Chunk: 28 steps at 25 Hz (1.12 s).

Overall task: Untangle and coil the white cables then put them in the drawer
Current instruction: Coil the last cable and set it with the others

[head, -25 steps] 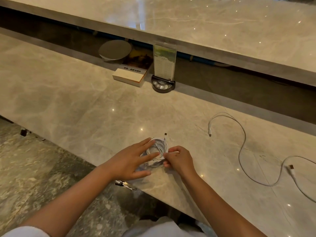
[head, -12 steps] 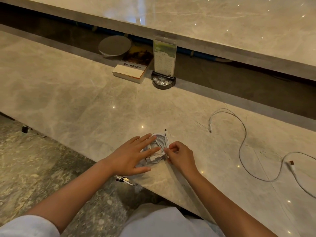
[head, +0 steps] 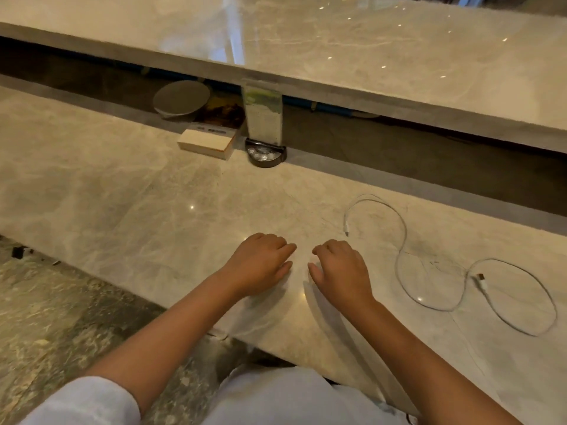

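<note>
My left hand [head: 260,262] and my right hand [head: 340,268] hover close together, knuckles up, over the near part of the marble counter [head: 153,210]. Both have their fingers curled down. The coiled white cable is not visible; only bare counter shows in the gap between my hands, and whether the coil lies under a palm cannot be told. A second white cable [head: 397,265] lies loose in wide loops to the right of my right hand, with one plug near my fingers and a USB plug [head: 481,277] farther right. No drawer is in view.
At the back of the counter stand a cream box [head: 205,144], a round grey plate [head: 181,98] and an upright card holder on a dark round base [head: 265,153]. A raised marble ledge [head: 368,50] runs behind them. The counter's near edge drops to a stone floor [head: 61,317].
The view has shifted closer. Both hands have lifted off the coil, turned knuckles up and moved slightly apart. The coil seen between them before is out of sight.
</note>
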Each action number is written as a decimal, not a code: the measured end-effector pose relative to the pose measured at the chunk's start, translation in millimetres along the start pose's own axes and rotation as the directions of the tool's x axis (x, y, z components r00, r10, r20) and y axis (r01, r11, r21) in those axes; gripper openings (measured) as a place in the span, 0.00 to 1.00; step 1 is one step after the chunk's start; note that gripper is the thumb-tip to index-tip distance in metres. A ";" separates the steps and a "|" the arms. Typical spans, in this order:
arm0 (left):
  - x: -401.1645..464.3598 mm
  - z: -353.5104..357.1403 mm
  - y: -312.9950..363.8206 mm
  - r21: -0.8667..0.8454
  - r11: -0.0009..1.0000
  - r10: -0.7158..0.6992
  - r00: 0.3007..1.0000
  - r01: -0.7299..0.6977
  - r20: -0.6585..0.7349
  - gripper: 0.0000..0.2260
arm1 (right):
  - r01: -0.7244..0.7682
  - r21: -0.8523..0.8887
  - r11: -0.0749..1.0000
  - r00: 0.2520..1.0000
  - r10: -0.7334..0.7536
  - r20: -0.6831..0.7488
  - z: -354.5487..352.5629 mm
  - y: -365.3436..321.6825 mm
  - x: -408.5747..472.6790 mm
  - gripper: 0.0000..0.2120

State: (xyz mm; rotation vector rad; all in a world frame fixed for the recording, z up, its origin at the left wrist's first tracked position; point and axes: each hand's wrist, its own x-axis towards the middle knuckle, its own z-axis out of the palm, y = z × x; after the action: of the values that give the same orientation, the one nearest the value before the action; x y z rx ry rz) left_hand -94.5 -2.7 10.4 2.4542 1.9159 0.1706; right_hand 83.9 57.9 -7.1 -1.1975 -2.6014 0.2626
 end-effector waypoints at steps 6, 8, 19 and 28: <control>88.7 29.8 82.8 -0.051 0.994 0.099 0.995 -0.100 -0.011 0.15 | -0.194 -0.193 0.962 0.981 0.185 -0.066 -30.0 91.9 -53.6 0.09; 110.2 42.9 107.8 -0.107 0.983 0.151 0.988 -0.152 -0.011 0.15 | -0.263 -0.216 0.940 0.965 0.256 -0.060 -31.4 121.3 -78.1 0.07; 147.0 78.6 146.4 -0.178 0.915 0.384 0.918 -0.363 0.101 0.16 | -0.188 -0.092 0.978 0.973 0.198 0.119 -42.9 176.0 -111.8 0.10; 171.5 -17.0 156.0 -0.834 0.552 -0.193 0.967 -0.033 -0.166 0.08 | -0.223 0.546 0.807 0.912 0.370 -0.175 -104.0 184.6 -67.2 0.03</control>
State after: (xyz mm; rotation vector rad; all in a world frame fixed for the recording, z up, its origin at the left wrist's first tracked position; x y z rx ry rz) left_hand 95.4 124.4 53.0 1.7076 1.4469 1.1390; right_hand 290.6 130.7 30.4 -1.3157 -1.9114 0.7504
